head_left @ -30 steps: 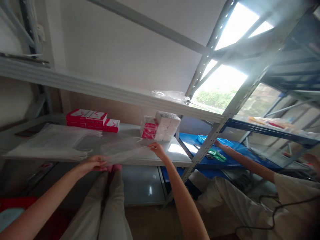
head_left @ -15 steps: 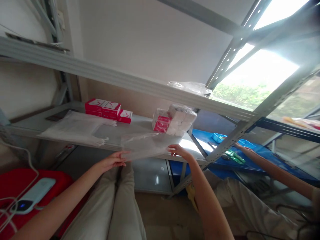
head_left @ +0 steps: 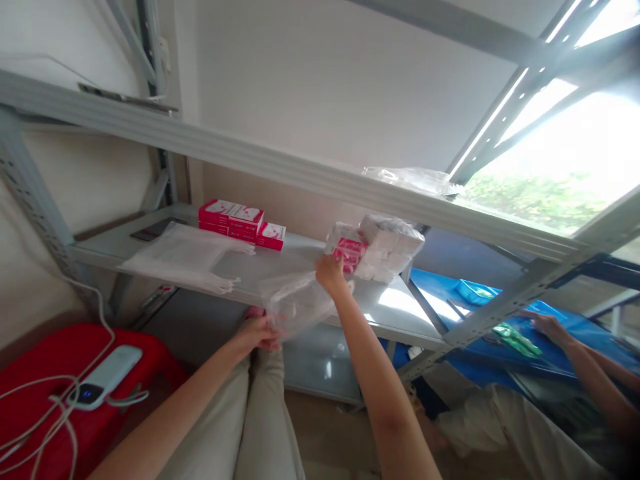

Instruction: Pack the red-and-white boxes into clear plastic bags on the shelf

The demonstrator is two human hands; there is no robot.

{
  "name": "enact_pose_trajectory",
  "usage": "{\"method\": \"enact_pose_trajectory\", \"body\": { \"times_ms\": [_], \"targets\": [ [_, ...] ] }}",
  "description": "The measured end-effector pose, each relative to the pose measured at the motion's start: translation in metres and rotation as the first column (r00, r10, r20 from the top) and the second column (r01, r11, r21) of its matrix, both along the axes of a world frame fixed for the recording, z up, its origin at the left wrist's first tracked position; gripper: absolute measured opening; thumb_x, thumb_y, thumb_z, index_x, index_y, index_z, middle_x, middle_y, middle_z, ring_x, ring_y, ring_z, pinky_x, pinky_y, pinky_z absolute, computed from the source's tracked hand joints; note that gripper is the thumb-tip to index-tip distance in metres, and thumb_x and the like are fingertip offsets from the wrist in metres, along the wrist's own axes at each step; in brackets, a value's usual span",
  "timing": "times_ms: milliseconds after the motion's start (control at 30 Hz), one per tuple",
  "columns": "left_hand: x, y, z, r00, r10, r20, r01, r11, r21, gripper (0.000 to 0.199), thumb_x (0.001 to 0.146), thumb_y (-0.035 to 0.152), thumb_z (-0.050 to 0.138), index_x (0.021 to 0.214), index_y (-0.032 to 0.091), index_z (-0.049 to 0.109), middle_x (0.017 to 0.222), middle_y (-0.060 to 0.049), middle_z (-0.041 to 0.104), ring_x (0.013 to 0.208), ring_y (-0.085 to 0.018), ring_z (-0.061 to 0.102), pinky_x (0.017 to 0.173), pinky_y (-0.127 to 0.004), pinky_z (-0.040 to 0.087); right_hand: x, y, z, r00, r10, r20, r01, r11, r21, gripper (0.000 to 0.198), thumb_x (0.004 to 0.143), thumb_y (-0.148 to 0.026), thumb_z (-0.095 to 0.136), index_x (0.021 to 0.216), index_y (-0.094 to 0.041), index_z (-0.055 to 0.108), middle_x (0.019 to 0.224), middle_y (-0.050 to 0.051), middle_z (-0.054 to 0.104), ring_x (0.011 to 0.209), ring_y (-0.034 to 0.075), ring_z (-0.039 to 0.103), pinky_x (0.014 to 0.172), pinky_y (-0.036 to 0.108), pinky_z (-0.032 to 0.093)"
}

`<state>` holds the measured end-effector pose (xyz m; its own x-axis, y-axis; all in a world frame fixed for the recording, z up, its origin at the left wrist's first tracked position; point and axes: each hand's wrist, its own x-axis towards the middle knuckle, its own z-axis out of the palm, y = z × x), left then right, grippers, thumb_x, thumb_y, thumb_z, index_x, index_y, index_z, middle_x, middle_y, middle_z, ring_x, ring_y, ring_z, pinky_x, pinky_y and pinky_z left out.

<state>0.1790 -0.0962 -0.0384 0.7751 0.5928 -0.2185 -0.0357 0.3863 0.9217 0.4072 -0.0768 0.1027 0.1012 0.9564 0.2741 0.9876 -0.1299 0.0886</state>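
Observation:
A clear plastic bag (head_left: pixel 295 310) stretches out in front of the shelf edge. My left hand (head_left: pixel 261 331) pinches its lower left end, fingers closed. My right hand (head_left: pixel 331 272) is up by the bag's upper right side, right in front of a pink pack in clear wrap (head_left: pixel 350 252). Its fingers are curled; what they hold, if anything, is hidden. Touching the pink pack is a white wrapped bundle (head_left: pixel 393 250). A stack of pink-and-white boxes (head_left: pixel 233 220) stands farther left, behind a flat pile of white plastic bags (head_left: pixel 183 257).
A grey metal beam (head_left: pixel 280 170) crosses above the shelf (head_left: pixel 300 248), with clear plastic (head_left: pixel 413 180) on it. At lower left a red stool (head_left: pixel 165 357) carries a power bank (head_left: pixel 107 377) and white cables. Another person's hand (head_left: pixel 550 330) is over a blue surface at right.
My right hand has moved up and left, from the bag's right end to the pink pack. The left hand still grips the bag. The whole view has shifted, with the shelf now farther right.

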Motion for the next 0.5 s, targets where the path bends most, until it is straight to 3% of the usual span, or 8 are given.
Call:
{"method": "enact_pose_trajectory", "body": {
  "times_ms": [100, 200, 300, 367, 500],
  "targets": [
    [0.000, 0.004, -0.011, 0.998, -0.051, 0.030, 0.050, 0.999, 0.017, 0.073, 0.064, 0.032, 0.076, 0.130, 0.020, 0.048, 0.102, -0.011, 0.068, 0.056, -0.011, 0.063, 0.053, -0.023, 0.048, -0.021, 0.029, 0.004, 0.983, 0.141, -0.114, -0.141, 0.990, 0.009, 0.038, 0.085, -0.007, 0.041, 0.111, -0.019, 0.065, 0.118, 0.016, 0.060, 0.115, 0.031, 0.047, 0.101, 0.053, 0.022],
    [-0.004, 0.007, -0.016, 0.997, -0.080, 0.017, 0.078, 0.995, 0.056, 0.075, 0.066, 0.034, 0.075, 0.133, 0.020, 0.046, 0.101, -0.011, 0.069, 0.053, -0.011, 0.061, 0.050, -0.022, 0.046, -0.029, 0.058, -0.008, 0.869, 0.294, -0.398, -0.375, 0.916, -0.142, 0.028, 0.081, -0.018, 0.059, 0.106, -0.029, 0.067, 0.113, 0.005, 0.064, 0.109, 0.026, 0.052, 0.098, 0.045, 0.031],
    [-0.009, 0.006, -0.018, 0.997, -0.071, 0.027, 0.069, 0.995, 0.068, 0.085, 0.068, 0.033, 0.074, 0.142, 0.022, 0.033, 0.103, -0.011, 0.069, 0.055, -0.011, 0.062, 0.050, -0.021, 0.044, -0.027, 0.079, -0.030, 0.819, 0.235, -0.524, -0.411, 0.877, -0.248, 0.016, 0.060, -0.025, 0.079, 0.074, -0.024, 0.071, 0.079, 0.002, 0.068, 0.086, 0.024, 0.059, 0.086, 0.040, 0.040],
    [-0.014, 0.004, -0.020, 0.996, -0.072, 0.059, 0.067, 0.995, 0.070, 0.094, 0.067, 0.033, 0.075, 0.146, 0.024, 0.023, 0.099, -0.010, 0.070, 0.055, -0.011, 0.062, 0.049, -0.021, 0.044, -0.023, 0.087, -0.042, 0.800, 0.222, -0.557, -0.418, 0.873, -0.252, 0.013, 0.057, -0.022, 0.080, 0.062, -0.021, 0.068, 0.065, 0.000, 0.064, 0.073, 0.020, 0.059, 0.077, 0.035, 0.043],
    [-0.019, -0.003, -0.024, 0.996, -0.070, 0.054, 0.066, 0.994, 0.085, 0.096, 0.066, 0.033, 0.075, 0.146, 0.028, 0.022, 0.096, -0.008, 0.071, 0.053, -0.010, 0.062, 0.046, -0.019, 0.042, -0.015, 0.088, -0.054, 0.691, 0.260, -0.674, -0.494, 0.851, -0.178, 0.009, 0.069, -0.024, 0.070, 0.074, -0.018, 0.067, 0.074, 0.001, 0.065, 0.069, 0.014, 0.058, 0.069, 0.026, 0.044]
  ]
}}
